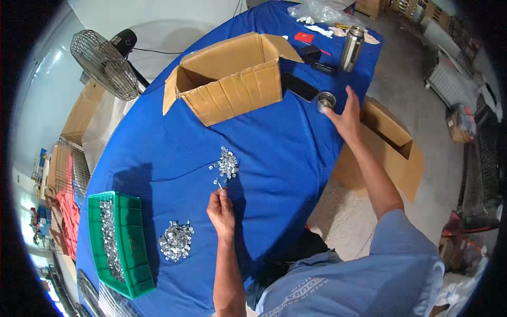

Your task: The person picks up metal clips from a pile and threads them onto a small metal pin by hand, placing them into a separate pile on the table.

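Just on the near side of the big cardboard box [232, 98], on the blue-covered desk [269, 150], we see our left hand [222, 210] with its fingers closed, thumb and forefinger pinching a slim tool [219, 184]. Its tip points toward a loose pile of small clear pieces [228, 164], which lies between that hand and the box. We cannot tell what kind of tool it is, since the grip covers most of it, nor whether its tip touches a piece.

To the right of the box, our right hand [348, 120] is wide open, thumb and fingers spread apart, with the thumb right at a small metal cup [326, 101]. We cannot make out whether they touch; the palm has hold of nothing that we can see. Farther right of the box than the cup, a steel flask [351, 50] stands upright.

Well to the near left of the box lie a larger heap [177, 242] of similar pieces and a green bin [138, 240] partly filled with tiny grey bits, too small for us to tell apart. The box's own front wall hides its floor from us, and our left forearm is cut off by the bottom edge.
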